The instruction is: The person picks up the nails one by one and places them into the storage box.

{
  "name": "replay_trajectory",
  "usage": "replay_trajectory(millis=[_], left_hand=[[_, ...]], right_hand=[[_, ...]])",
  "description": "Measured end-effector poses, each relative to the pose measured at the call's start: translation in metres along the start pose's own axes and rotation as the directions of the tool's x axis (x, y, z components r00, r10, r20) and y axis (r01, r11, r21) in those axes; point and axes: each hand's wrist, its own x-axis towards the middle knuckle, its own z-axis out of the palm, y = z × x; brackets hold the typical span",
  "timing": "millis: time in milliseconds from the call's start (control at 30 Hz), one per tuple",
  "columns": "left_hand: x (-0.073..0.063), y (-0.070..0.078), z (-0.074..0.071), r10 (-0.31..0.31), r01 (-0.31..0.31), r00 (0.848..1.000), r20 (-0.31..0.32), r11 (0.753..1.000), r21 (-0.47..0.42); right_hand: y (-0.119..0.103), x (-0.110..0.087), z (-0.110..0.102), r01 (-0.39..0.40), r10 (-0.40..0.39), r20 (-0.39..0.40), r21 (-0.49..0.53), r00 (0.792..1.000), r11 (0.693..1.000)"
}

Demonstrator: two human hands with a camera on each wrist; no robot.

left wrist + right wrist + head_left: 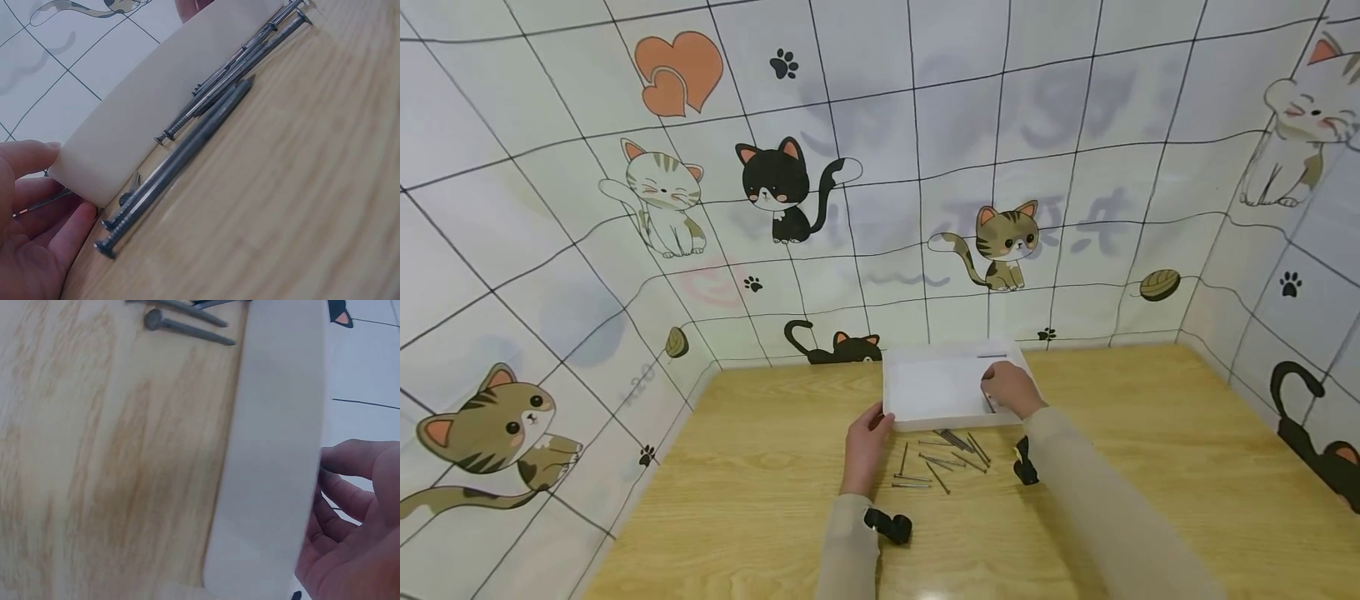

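White tray (925, 392), on wood-grain table (737, 517); loose nails (953, 441) in front. Left hand (861, 446): pinching near-left corner. Right hand (1011, 390): curled inside, grasp indiscernible. Step, apparently: arranging nails within; next calls for steady tray.

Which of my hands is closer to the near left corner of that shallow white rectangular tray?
Your left hand. Its fingers hold that corner of the shallow white rectangular tray, while your right hand is farther away, at the tray's right end.
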Motion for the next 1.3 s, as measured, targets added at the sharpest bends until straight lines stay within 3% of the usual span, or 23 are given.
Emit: replay_trajectory(millis=[267,433,900,1300], left_hand=[[0.000,0.003,0.000,-0.014,0.014,1.000,-0.001,1.000,0.002],[0.000,0.004,-0.001,0.005,-0.005,1.000,0.003,1.000,-0.003],[0.001,0.002,0.000,0.002,-0.002,1.000,-0.009,1.000,0.003],[0.002,0.001,0.001,0.008,-0.008,1.000,-0.023,1.000,0.022]], right_hand=[[-0.010,-0.010,-0.010,0.091,-0.090,-0.034,0.042,0.995,0.995],[-0.011,-0.019,-0.012,0.126,-0.119,-0.058,0.121,0.991,0.985],[-0.004,-0.055,-0.001,0.119,-0.088,-0.110,0.314,0.990,0.942],[0.003,-0.074,0.017,0.107,-0.092,-0.060,0.342,0.994,0.933]])
